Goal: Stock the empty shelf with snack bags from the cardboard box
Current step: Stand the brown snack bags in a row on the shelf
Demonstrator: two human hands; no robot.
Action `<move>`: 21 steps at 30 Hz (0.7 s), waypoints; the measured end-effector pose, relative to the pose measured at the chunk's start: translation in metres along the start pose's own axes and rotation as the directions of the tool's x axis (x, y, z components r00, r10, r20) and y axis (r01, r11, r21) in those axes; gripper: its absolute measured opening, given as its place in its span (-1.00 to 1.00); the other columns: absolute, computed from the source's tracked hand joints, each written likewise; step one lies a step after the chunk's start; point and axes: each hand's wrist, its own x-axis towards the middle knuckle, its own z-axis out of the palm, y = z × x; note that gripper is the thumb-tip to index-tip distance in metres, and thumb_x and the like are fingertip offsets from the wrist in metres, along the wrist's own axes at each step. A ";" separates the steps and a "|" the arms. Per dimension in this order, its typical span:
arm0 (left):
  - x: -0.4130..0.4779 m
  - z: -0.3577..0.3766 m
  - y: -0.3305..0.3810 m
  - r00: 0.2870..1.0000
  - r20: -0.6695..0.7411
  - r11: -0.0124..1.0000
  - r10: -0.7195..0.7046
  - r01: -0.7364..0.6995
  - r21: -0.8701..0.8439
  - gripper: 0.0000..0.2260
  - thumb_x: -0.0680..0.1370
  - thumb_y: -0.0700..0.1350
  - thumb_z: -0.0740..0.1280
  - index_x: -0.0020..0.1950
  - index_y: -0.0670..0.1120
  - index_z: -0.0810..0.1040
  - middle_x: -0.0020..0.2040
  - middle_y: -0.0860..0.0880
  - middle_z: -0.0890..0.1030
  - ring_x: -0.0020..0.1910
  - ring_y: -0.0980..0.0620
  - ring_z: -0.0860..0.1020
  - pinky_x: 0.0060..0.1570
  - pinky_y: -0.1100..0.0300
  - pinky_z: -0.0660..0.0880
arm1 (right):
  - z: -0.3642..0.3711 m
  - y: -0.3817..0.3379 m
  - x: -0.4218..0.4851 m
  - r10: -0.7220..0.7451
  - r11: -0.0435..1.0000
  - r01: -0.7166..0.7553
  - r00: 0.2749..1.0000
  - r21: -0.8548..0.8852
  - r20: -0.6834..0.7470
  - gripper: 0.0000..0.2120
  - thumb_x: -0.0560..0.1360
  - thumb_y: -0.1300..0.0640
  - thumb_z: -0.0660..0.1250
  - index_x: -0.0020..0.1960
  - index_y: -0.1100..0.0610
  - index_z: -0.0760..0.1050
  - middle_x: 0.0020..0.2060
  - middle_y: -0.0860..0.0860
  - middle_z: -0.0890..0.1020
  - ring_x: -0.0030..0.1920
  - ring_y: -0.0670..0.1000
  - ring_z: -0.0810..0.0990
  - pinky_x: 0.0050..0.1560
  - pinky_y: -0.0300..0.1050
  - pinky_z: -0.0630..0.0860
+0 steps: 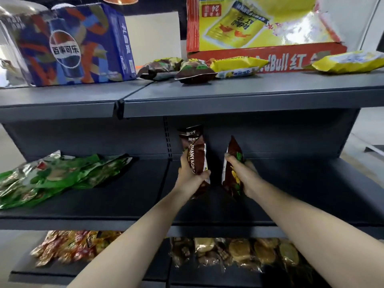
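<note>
Middle shelf (311, 194), left bay: green snack bags (58, 175) lie flat in a loose pile. The hands are over the bare right bay.

Left hand (188, 173) is wrapped round the lower half of a brown snack bag (194, 150), held upright with its top seal pointing at the shelf above. Just right of it is a second brown bag (232, 169), edge-on to camera and also upright. Right hand (247, 177) clamps it mid-body, thumb on the near face.

The bags are apart, not touching. Both are over the shelf deck; can't tell if the bottoms rest on it.

Handling guess: light, air-puffed foil, slick, contents crushable. Take mid-body with a light squeeze, or pinch the top seal. No slack in either grip, fingers fully curled round the bags.
</note>
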 end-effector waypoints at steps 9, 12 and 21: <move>0.045 0.016 -0.039 0.941 -0.328 0.904 0.082 0.069 0.422 -0.22 0.45 -0.10 0.38 0.48 0.12 -0.07 0.21 -0.09 0.31 0.25 -0.11 0.35 0.18 -0.10 0.43 | 0.018 0.017 0.038 -0.041 0.999 0.043 0.995 0.021 -0.096 -0.48 0.40 -0.18 0.44 0.22 0.05 0.39 -0.05 0.00 0.58 -0.03 0.05 0.58 0.04 0.00 0.53; 0.063 0.028 -0.046 0.907 -0.406 0.854 0.113 0.121 0.506 -0.20 0.45 -0.07 0.39 0.51 0.03 -0.06 0.24 -0.13 0.32 0.25 -0.12 0.35 0.17 -0.07 0.39 | 0.016 0.024 0.048 -0.089 0.995 0.093 0.992 0.042 -0.092 -0.75 0.43 -0.14 0.42 -0.05 -0.06 0.43 -0.07 -0.01 0.62 -0.07 -0.01 0.61 -0.06 -0.05 0.54; 0.092 0.049 -0.067 0.836 -0.528 0.767 0.148 0.240 0.595 -0.04 0.32 0.04 0.52 0.55 -0.01 -0.01 0.20 -0.19 0.39 0.10 -0.13 0.43 -0.05 -0.05 0.48 | 0.016 0.028 0.058 -0.138 0.988 0.143 0.987 0.060 -0.082 -0.79 0.45 -0.11 0.41 -0.07 -0.09 0.40 -0.04 -0.04 0.60 -0.03 -0.03 0.61 -0.05 -0.05 0.55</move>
